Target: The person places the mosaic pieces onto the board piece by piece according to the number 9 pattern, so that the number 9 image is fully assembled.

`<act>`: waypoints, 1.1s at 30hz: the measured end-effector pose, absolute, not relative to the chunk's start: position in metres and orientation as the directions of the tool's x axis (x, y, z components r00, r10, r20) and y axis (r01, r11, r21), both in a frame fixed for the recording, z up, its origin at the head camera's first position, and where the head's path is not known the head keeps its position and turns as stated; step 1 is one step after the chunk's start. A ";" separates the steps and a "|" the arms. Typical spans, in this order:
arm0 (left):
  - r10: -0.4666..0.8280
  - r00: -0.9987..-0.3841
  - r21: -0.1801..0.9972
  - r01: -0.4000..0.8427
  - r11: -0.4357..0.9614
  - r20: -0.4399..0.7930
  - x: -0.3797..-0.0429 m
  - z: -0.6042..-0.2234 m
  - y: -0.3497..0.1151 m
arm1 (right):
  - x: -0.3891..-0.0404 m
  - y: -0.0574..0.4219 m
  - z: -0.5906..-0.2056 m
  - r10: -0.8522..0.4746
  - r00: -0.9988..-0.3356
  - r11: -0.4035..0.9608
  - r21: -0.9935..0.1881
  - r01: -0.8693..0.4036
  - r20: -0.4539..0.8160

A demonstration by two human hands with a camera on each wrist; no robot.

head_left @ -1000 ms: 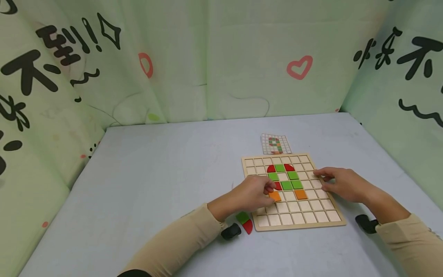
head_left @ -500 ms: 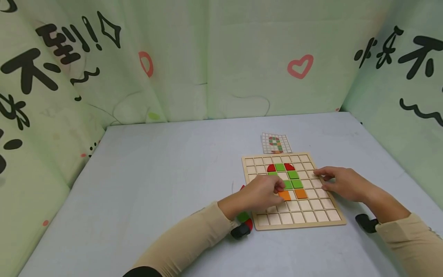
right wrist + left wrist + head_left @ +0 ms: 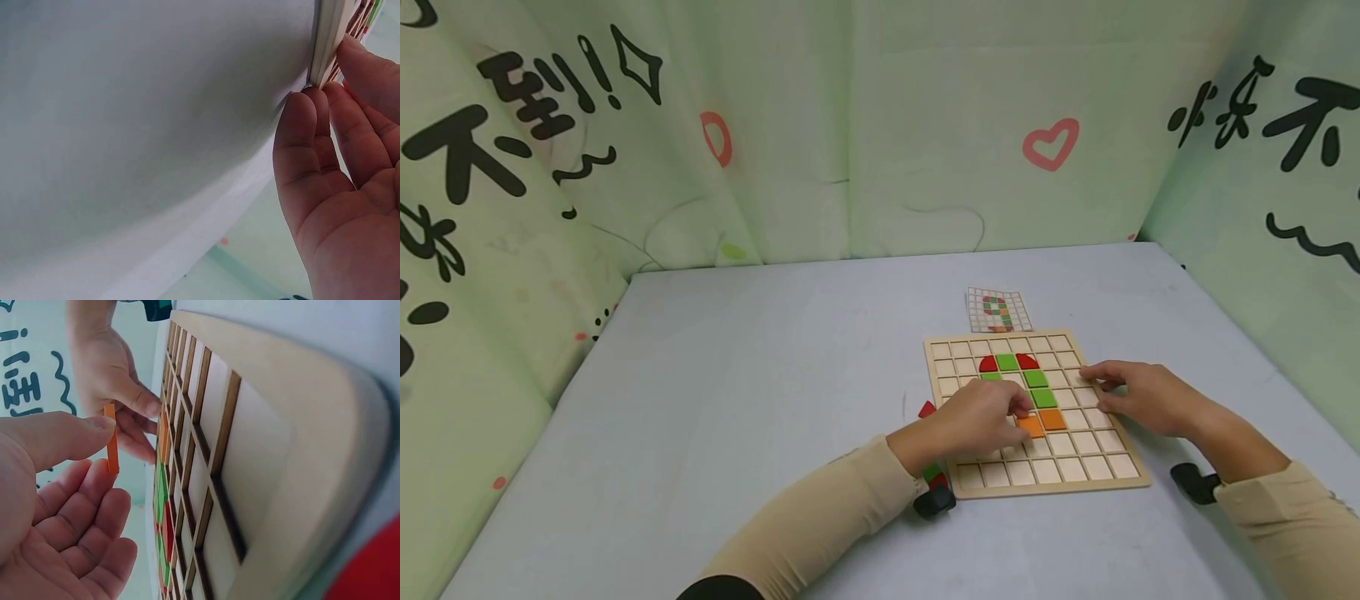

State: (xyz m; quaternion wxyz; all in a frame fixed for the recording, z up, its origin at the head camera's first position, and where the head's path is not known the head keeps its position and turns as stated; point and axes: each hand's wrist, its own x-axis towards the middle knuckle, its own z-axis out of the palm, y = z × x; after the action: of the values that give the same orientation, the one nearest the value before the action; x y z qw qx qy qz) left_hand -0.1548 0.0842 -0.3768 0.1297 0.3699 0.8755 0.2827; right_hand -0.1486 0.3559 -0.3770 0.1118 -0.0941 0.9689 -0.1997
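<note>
My left hand pinches an orange square tile between thumb and fingers, over the wooden grid board. In the left wrist view, that orange tile stands edge-on, raised off the board. Another orange tile lies in a cell just right of it. Farther up the board sit green square tiles and red rounded tiles, some hidden behind my left hand. My right hand holds the board's right edge; in the right wrist view, its thumb is on top and fingertips meet the side.
Beyond the board lies a printed pattern card. Loose tiles are left of the board: a red one, plus a green tile and another red one partly covered by the left wrist's black camera. Printed curtains surround the table.
My left hand has carried the orange tile rightward across the board, close to the other orange tile. It uncovers a loose red tile at the left. My right hand stays put.
</note>
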 end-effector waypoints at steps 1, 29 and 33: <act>0.722 -0.692 0.587 0.576 0.569 -0.021 -0.154 -0.377 0.086 | -0.149 0.356 -0.377 -0.227 -0.957 0.902 -0.409 -0.138 -0.178; 0.757 -0.649 0.488 0.638 0.595 -0.075 -0.145 -0.381 0.113 | -0.147 0.357 -0.378 -0.253 -0.955 0.895 -0.412 -0.170 -0.156; 0.750 -0.654 0.470 0.635 0.613 -0.094 -0.144 -0.382 0.117 | -0.148 0.357 -0.377 -0.256 -0.954 0.896 -0.409 -0.174 -0.155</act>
State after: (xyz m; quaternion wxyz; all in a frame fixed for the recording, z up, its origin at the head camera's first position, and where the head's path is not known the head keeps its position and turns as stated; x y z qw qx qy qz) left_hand -0.1442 0.1170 -0.3815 0.1420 0.3907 0.8867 0.2023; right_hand -0.1480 0.3569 -0.3766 0.1030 -0.1112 0.9681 -0.1996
